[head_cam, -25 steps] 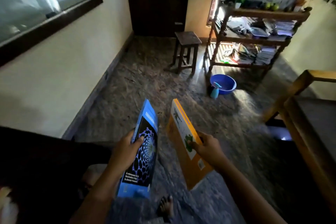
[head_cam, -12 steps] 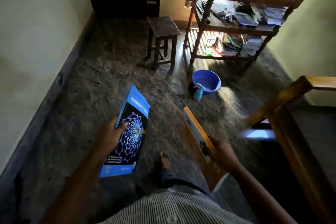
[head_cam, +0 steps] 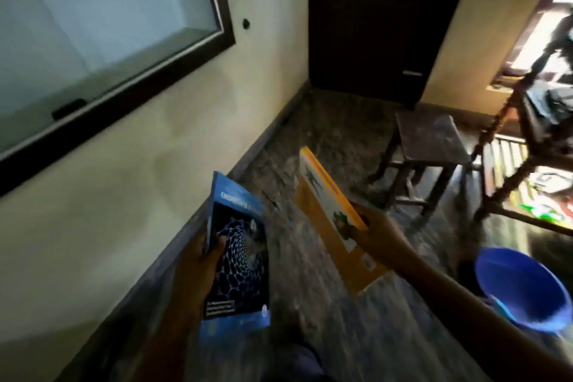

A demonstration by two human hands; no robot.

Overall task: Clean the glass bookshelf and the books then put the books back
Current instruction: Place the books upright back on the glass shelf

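Single view, taken from a wide-angle camera worn on the head, high above the floor [head_cam: 325, 133] and aimed forward and steeply down along the wall [head_cam: 124, 195] at left. Horizon tilted, edges bowed and smeared by blur. Closest to the lens, at lower centre: left hand [head_cam: 198, 257] gripping the blue book [head_cam: 242, 257], right hand [head_cam: 378, 236] gripping the orange book [head_cam: 325, 205], forearms entering from the bottom edge. Farther off: glass bookshelf [head_cam: 93, 25] upper left, door [head_cam: 372, 25] top centre, stool [head_cam: 428, 139] and wooden rack [head_cam: 500, 121] right, blue basin [head_cam: 521, 288] cropped at lower right.
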